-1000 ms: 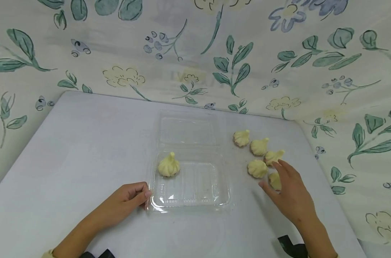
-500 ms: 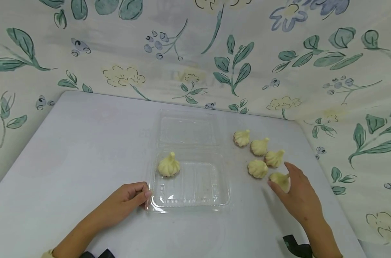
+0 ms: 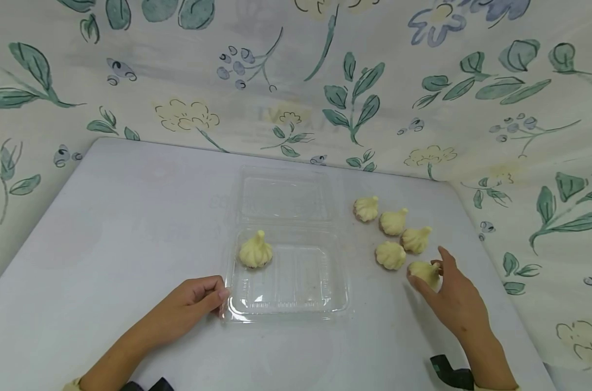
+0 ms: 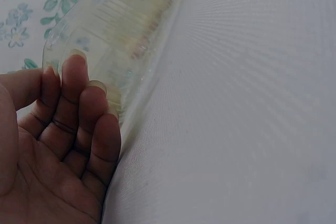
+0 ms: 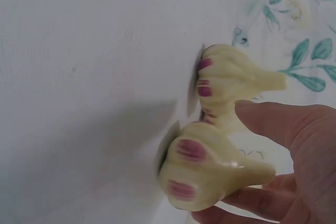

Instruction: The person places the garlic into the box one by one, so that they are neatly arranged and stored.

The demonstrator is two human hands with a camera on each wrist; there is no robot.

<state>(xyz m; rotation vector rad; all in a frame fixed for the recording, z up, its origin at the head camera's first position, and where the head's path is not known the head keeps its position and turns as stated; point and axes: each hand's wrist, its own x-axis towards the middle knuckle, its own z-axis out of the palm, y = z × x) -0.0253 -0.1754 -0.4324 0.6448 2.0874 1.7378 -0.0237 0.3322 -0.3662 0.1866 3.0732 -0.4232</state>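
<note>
In the head view a clear plastic clamshell box (image 3: 286, 317) lies with its lid (image 3: 283, 198) laid back. One pale yellow garlic bulb (image 3: 256, 251) sits at the left of its base. My left hand (image 3: 190, 307) pinches the box's front left edge between thumb and fingers, also seen with the clear wall (image 4: 123, 40) in the left wrist view. My right hand (image 3: 454, 296) is around a garlic bulb (image 3: 424, 273). The right wrist view shows this bulb (image 5: 202, 169) with purple patches, fingers at its side, and the thumb (image 5: 273, 121) apart from it.
Several more garlic bulbs stand close by, among them one nearest bulb (image 3: 390, 255), another beside it (image 3: 415, 240) and one at the back (image 3: 366, 209). The white table (image 3: 144, 212) meets a floral cloth (image 3: 276, 70) at its back and sides.
My right hand has moved right and slightly toward me, off the upper bulb to the nearest one, and its fingers have bent in near the stem. The left hand and box stay put.
</note>
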